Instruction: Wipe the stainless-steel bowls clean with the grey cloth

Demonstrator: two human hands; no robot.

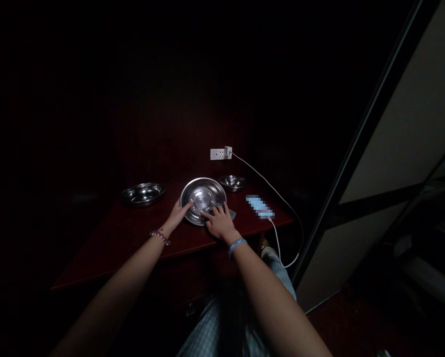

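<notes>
A shiny metal basin [202, 191] is tilted toward me above the dark red table, its inside facing the camera. My left hand [178, 213] grips its left rim, thumb on the inside and the other fingers behind. At the lower right of the basin, my right hand [220, 220] presses a grey-green cloth [232, 214] against the inner wall, fingers bent over it. Part of the cloth is hidden under that hand. A beaded bracelet is on my left wrist, and a blue band circles my right wrist.
On the table [106, 245] stand a wide metal bowl [143, 193] at left and a smaller metal bowl [232, 182] behind at right. A phone [259, 206] lies at right, its white cable [261, 174] running to a charger [228, 152] in the wall socket [217, 154].
</notes>
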